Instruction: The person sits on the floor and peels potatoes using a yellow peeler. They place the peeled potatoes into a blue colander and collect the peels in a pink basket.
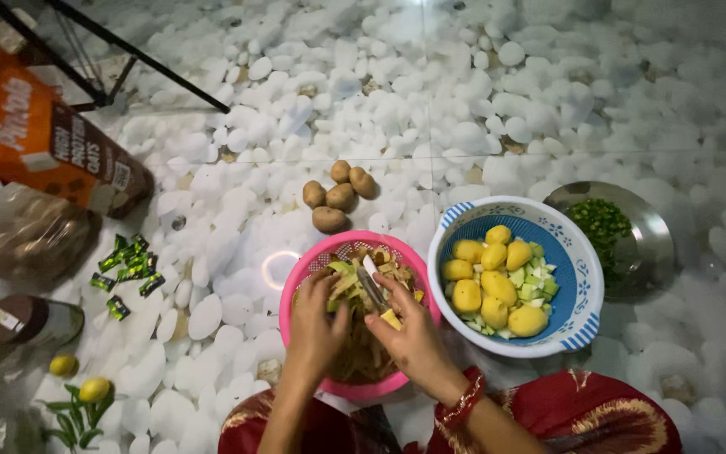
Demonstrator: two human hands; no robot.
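Both my hands work over a pink bowl (304, 273) holding vegetable peelings. My left hand (316, 324) cups a piece of vegetable over the bowl; what it is stays hidden by the fingers. My right hand (413, 336) grips a peeler (371, 282) with its metal blade against that piece. A yellow scrap shows at my right thumb. Just right of the pink bowl stands a blue and white bowl (577, 332) with several peeled yellow potatoes (497, 286) and chopped pale green bits.
Several unpeeled brown potatoes (336, 197) lie beyond the pink bowl. A steel plate (653, 244) with chopped greens sits far right. An orange packet (35, 134), a brown jar (27, 324), green wrappers (128, 265), lemons (94, 389) and green chillies lie left.
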